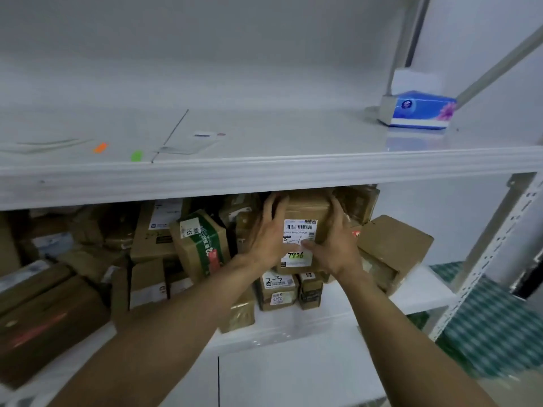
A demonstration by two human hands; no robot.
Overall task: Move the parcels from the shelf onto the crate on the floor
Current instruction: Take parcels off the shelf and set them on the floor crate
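Parcel (pixel 305 210) gripped at both sides by L hand (pixel 269 235) & R hand (pixel 338 243), fingers curled round it, just under top shelf (pixel 264 171).

A: Is the light looking even to you?
B: Mostly. It is falling soft and whitish from above, and the top shelf (pixel 293 133) is glowing pale, almost washing out. The tissue box (pixel 417 111) is throwing a faint reflection onto it.
A: And underneath?
B: The parcels (pixel 44 304) at the far left are sitting in the shelf's shadow, going dim and brown (and smeared, too). The labelled parcel (pixel 302 230) in the middle is reading sharpest.
A: The edges?
B: The shelf's front lip (pixel 293 168) is bowing with the wide lens, the checked floor (pixel 493 333) is blurring, and the left forearm (pixel 164 333) is going soft near the bottom.
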